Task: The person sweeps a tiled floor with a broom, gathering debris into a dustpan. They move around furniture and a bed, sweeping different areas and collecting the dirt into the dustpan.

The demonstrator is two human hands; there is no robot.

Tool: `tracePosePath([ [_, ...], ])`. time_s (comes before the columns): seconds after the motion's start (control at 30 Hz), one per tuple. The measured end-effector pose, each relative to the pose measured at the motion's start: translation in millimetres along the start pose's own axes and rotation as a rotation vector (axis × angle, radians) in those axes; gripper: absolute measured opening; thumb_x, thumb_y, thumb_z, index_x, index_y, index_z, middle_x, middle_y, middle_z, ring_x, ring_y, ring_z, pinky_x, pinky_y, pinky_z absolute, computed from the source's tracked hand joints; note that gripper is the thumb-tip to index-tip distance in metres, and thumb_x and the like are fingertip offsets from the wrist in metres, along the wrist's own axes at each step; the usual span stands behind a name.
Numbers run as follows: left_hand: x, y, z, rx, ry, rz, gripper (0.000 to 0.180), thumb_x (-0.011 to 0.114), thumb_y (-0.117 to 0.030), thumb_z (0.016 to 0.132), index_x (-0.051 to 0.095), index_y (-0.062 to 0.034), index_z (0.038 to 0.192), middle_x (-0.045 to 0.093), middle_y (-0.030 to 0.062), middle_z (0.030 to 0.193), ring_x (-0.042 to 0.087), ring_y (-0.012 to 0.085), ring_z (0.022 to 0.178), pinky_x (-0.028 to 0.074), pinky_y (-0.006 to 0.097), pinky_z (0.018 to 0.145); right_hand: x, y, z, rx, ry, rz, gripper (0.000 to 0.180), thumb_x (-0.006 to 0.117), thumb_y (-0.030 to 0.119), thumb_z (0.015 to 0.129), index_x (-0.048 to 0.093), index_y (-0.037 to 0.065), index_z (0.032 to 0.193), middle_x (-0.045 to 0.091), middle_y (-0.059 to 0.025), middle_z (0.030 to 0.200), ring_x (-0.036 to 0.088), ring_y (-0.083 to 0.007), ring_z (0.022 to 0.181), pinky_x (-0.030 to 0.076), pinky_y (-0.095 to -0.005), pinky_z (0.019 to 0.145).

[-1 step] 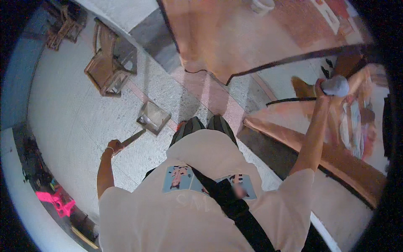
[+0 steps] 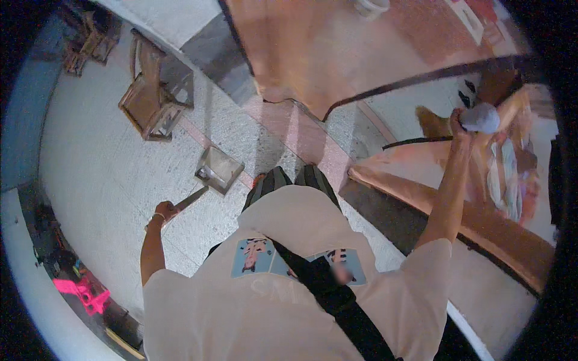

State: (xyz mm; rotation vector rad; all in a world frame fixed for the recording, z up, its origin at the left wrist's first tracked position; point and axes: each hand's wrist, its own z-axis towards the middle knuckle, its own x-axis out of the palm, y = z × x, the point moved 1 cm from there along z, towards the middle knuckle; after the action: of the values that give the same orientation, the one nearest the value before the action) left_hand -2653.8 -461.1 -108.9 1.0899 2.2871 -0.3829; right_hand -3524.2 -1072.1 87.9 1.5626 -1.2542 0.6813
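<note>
A long-handled metal dustpan (image 2: 225,170) rests on the floor in front of me to the left, with a little debris in its pan. The fingers of my left hand (image 2: 165,210) are closed around its handle. Out to the right, my right hand (image 2: 460,125) is closed on what looks like a broom, seen almost end-on. Its rounded grey handle end (image 2: 480,118) points up beside my fist. Brown fan-shaped bristles (image 2: 431,122) show beyond the hand, low near the floor. Most of the broom's shaft is hidden.
A wooden chair (image 2: 147,102) stands ahead to the left. A large brown table (image 2: 301,54) fills the far right, with a white container (image 2: 371,7) on it. Nearer right is a wooden-edged bench (image 2: 415,195) bearing cloths (image 2: 509,180). Dark slippers (image 2: 465,96) lie beyond. A pink object (image 2: 84,293) sits far left.
The view has shifted very slightly. Both hands keep their grips, and the dustpan stays in the same place on the floor.
</note>
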Motion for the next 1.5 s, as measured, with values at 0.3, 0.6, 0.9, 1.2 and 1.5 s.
tracePosePath([
  [0.3,-109.1,-127.8,-58.3,0.112,-0.317,0.130,0.036,0.061,-0.042,0.067,0.065,-0.0071,0.070,0.063,0.0123,0.070,0.061,0.0271,0.068,0.048,0.036,0.065,27.1,-35.2,-7.5,-0.054,-0.134,0.076,0.018,0.053,0.025,0.073,0.054,0.008,0.070,0.049,-0.0065,0.068,0.047,-0.0234,0.070,0.040,-0.0389,0.063],
  [0.6,-134.1,-279.6,-103.9,0.509,-0.250,0.204,0.027,0.061,-0.037,0.068,0.060,-0.0104,0.065,0.061,0.0080,0.063,0.059,0.0273,0.062,0.047,0.038,0.058,34.1,-44.4,6.9,0.247,0.110,0.284,0.019,0.058,0.025,0.066,0.053,0.007,0.070,0.046,-0.0066,0.066,0.045,-0.0229,0.068,0.038,-0.0389,0.064],
  [0.9,-141.2,-448.7,-92.2,0.891,-0.280,0.228,0.032,0.057,-0.042,0.073,0.059,-0.0096,0.070,0.060,0.0108,0.065,0.058,0.0301,0.061,0.046,0.040,0.056,26.6,43.0,37.6,-0.071,0.091,0.136,0.022,0.054,0.028,0.072,0.054,0.007,0.077,0.050,-0.0074,0.074,0.047,-0.0253,0.075,0.038,-0.0408,0.066],
  [1.2,-138.9,-554.1,-84.4,0.803,-0.340,0.108,0.037,0.060,-0.046,0.071,0.059,-0.0087,0.069,0.060,0.0107,0.067,0.058,0.0282,0.064,0.045,0.038,0.058,44.8,62.2,4.3,-0.169,0.091,0.161,0.025,0.052,0.031,0.076,0.059,0.008,0.082,0.057,-0.0092,0.083,0.050,-0.0259,0.079,0.039,-0.0431,0.068],
  [1.5,-111.4,-584.5,-96.3,0.909,-0.196,-0.042,0.042,0.063,-0.043,0.069,0.058,-0.0023,0.071,0.059,0.0152,0.071,0.057,0.0276,0.066,0.044,0.037,0.061,-25.3,135.5,77.5,-0.330,0.035,-0.087,0.020,0.050,0.023,0.079,0.057,0.006,0.088,0.056,-0.0112,0.090,0.050,-0.0288,0.082,0.042,-0.0468,0.069],
])
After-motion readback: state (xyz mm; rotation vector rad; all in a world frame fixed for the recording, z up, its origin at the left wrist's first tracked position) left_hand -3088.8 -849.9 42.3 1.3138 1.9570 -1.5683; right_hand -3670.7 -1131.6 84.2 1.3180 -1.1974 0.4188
